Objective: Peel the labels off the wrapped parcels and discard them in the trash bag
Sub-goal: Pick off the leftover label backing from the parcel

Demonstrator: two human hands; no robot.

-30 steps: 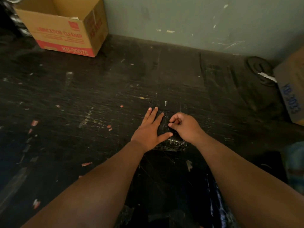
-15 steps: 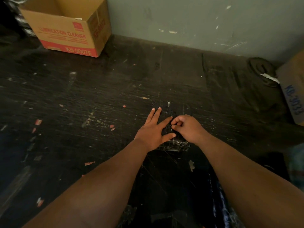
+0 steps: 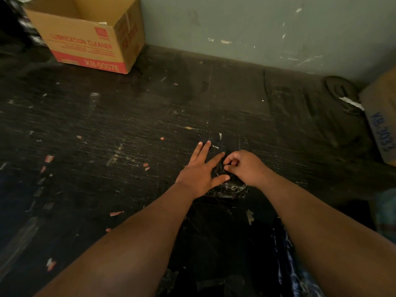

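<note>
Two cardboard boxes [image 3: 90, 37] on scuffed black floor [image 3: 107, 129] beside grey-green wall [image 3: 246, 24].

A small parcel wrapped in glossy black plastic film [image 3: 227, 186] lies flat on the dark, scuffed table [image 3: 128, 129], near its front edge and about mid-width; its wrapping is wrinkled and catches pale highlights along the near edge; most of its top is covered, so its full outline cannot be made out; whether a label remains on it cannot be told; a shiny black plastic trash bag [image 3: 285, 243] sits below the table's front edge, nearer the viewer and to the right of the parcel, its crumpled surface showing bluish glints; its mouth and contents are too dark to read.
</note>
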